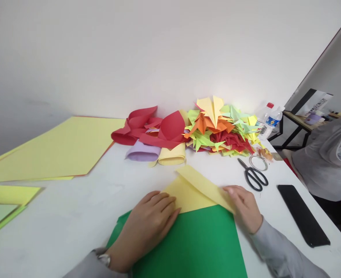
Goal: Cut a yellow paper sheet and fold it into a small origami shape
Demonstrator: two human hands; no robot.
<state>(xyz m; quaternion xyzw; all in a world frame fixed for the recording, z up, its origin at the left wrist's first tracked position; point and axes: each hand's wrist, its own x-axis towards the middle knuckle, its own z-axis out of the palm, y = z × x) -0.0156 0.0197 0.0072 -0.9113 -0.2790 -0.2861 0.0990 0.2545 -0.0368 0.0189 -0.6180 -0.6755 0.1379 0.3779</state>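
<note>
A yellow paper sheet (192,191) lies partly folded on the white table, on top of a green sheet (196,243). My left hand (149,227) lies flat, fingers stretched out, pressing the yellow sheet's left corner and the green sheet. My right hand (245,208) rests at the right end of the folded yellow flap, fingers curled onto its edge and pressing it down. A watch shows on my left wrist.
A heap of folded paper shapes (216,129) and red, purple and yellow rolled sheets (153,135) lies at the back. Large yellow sheets (54,148) lie on the left. Black scissors (254,175), a tape roll (258,162), a black phone (303,214) and bottles (270,119) sit on the right.
</note>
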